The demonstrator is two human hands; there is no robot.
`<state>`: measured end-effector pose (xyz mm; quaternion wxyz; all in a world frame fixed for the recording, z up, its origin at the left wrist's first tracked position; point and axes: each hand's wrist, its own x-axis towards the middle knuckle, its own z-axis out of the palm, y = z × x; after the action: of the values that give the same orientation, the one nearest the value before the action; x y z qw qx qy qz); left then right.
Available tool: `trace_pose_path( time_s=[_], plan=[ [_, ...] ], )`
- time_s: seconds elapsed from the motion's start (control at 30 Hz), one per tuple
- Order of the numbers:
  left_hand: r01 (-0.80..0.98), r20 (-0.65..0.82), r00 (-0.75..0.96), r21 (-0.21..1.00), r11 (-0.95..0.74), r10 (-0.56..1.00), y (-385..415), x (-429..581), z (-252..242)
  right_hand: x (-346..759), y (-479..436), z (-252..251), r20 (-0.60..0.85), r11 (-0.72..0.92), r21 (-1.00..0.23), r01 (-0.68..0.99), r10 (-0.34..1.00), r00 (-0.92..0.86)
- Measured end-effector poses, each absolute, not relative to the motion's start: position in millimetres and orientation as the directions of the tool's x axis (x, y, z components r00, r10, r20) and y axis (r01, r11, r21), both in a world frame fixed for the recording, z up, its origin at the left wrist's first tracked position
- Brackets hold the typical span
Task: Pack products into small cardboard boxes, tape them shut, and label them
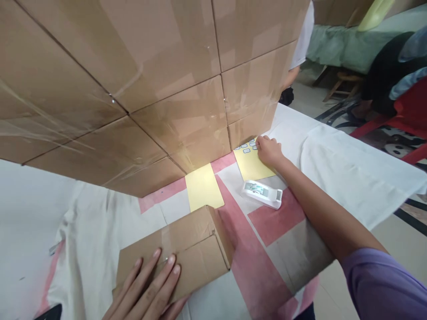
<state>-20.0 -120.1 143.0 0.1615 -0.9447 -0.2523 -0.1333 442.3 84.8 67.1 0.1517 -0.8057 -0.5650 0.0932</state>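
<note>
My left hand point(151, 284) lies with its fingers stretched out on top of a closed brown cardboard box point(196, 240) near the front of the table. A strip of clear tape crosses that box. Farther back on the right, my right hand point(268, 151) is closed, fingertips pressed down at a yellow sheet point(256, 170) bearing several small white labels with dark outlines. Whatever those fingertips pinch is hidden. Just in front of that sheet sits a white tape dispenser point(262, 194). Another yellow sheet point(204, 187), plain on its visible side, lies behind the box.
A tall stack of taped cardboard boxes point(180, 115) forms a wall along the back. Red-and-white cloth covers the table point(267, 266). Behind the stack, part of a person point(302, 40) shows. A red chair point(412, 111) with a seated person and a wooden stool point(345, 84) stand at right.
</note>
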Motion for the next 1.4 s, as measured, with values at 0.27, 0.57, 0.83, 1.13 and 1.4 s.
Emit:
trace_pose_path(
  time_s=[0.27,0.57,0.83,1.13,1.4],
  plan=[
    [0.794,0.429,0.579,-0.102,-0.6,0.694,-118,-13,147,420,46,136,0.178,0.063,-0.747,0.662,0.978,0.108],
    [0.807,0.31,0.564,-0.009,-0.591,0.765,-109,-29,157,327,-37,143,0.164,0.539,-0.783,0.308,0.659,-0.734],
    [0.77,0.272,0.631,-0.1,-0.63,0.727,-109,-14,158,325,-29,112,0.181,0.605,-0.767,0.216,0.526,-0.831],
    [0.756,0.227,0.653,-0.129,-0.642,0.723,-107,-9,158,321,-29,102,0.191,0.616,-0.77,0.168,0.473,-0.86],
    [0.728,0.175,0.682,-0.084,-0.68,0.71,-108,-10,163,316,-28,105,0.011,0.48,-0.792,0.377,0.629,-0.777]
  ],
)
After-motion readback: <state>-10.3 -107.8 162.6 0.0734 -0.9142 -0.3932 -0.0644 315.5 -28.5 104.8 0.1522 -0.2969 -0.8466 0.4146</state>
